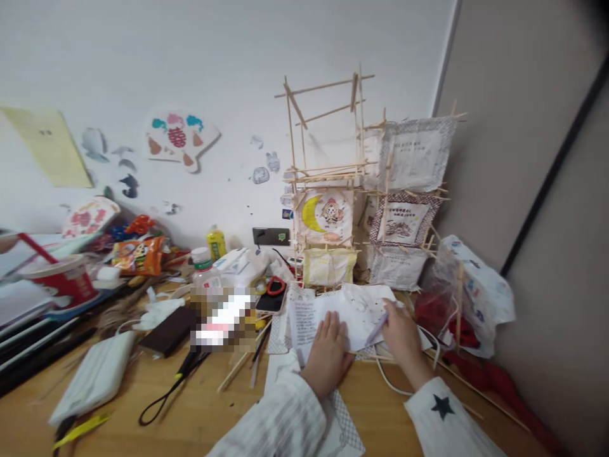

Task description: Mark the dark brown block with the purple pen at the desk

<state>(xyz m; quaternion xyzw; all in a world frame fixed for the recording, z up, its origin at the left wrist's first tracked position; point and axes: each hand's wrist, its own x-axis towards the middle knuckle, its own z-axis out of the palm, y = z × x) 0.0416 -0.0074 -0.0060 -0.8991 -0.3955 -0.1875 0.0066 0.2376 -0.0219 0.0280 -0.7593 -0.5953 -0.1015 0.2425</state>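
Note:
My left hand (328, 349) lies flat on a white sheet of paper (303, 324), fingers stretched out, next to lines of printed text. My right hand (402, 333) is closed around a slim pale-purple tool (377, 329), tilted with its lower end at the paper; I cannot make out whether it is a pen or a cutter. Faint drawn lines show on the paper's right part. Another sheet with a patterned border (343, 416) sticks out below my left forearm. Just behind the paper stands a frame of thin wooden sticks (328, 174) with decorated paper panels, one bearing a yellow moon (311, 220).
At the left are a red cup with a straw (66, 282), an orange snack packet (137, 256), a plastic bottle (203, 273) and a white power bank (95, 374). Red-handled scissors (276, 287) lie behind the paper. A white cable (387, 377) and plastic bag (480, 285) are at the right.

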